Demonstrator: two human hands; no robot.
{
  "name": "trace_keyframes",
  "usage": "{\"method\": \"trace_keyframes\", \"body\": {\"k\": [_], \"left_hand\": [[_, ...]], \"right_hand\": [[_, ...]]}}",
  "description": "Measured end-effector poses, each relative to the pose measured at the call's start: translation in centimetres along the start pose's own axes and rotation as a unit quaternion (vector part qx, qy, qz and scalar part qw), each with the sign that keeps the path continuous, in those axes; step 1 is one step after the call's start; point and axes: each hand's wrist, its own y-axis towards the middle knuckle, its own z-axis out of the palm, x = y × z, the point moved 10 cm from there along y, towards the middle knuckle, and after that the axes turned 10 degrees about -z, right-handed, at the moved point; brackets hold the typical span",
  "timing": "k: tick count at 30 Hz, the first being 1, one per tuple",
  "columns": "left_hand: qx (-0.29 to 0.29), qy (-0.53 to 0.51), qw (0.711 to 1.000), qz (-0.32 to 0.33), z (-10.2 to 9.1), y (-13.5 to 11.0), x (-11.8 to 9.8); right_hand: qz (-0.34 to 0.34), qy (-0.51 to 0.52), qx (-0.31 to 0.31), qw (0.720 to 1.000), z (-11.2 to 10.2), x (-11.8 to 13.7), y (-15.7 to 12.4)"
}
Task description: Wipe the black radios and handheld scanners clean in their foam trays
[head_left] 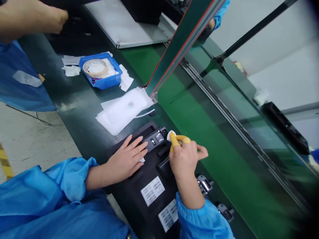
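The left hand (126,161) lay flat and released on the glossy black plastic panel (147,186) at the near edge of the dark bench (74,99), steadying it, while the right hand (185,159), yellow cots on its fingers (174,141), pinched a small white wiping pad (170,134) against the grey switch module (157,137) at the panel's far end. The step in hand looked like wiping that module; judging by this, the next move would call for a firm hold and light strokes across the buttons.
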Motion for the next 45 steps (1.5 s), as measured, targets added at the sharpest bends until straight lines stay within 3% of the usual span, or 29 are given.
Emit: {"method": "trace_keyframes", "body": {"k": [5,13,20,28,34,37,43,45], "left_hand": [[0.024,0.006,1.000,0.008,1.2,0.1,0.6],[0.016,-0.004,1.000,0.009,0.7,0.3,0.4],[0.017,0.005,1.000,0.007,0.9,0.4,0.3],[0.017,-0.010,1.000,-0.008,1.0,0.3,0.5],[0.020,-0.010,1.000,-0.005,1.3,0.2,0.3],[0.026,-0.015,1.000,-0.010,1.4,0.2,0.4],[0.032,-0.030,0.999,-0.012,1.4,0.2,0.4],[0.030,-0.033,0.999,-0.012,1.3,0.2,0.5]], "right_hand": [[-0.014,0.001,0.053,0.998,2.4,1.4,2.0],[0.014,-0.006,0.054,0.998,2.2,0.8,-0.3],[0.020,-0.010,0.040,0.999,2.7,1.3,1.3],[0.058,0.030,0.009,0.998,0.8,0.0,-2.4],[-0.032,0.061,0.029,0.997,0.1,4.8,-1.1],[-0.040,0.066,0.035,0.996,0.3,6.0,-0.3],[-0.027,0.074,0.054,0.995,0.5,5.2,-2.1],[0.011,0.082,0.036,0.996,-0.2,3.9,-3.6]]}}
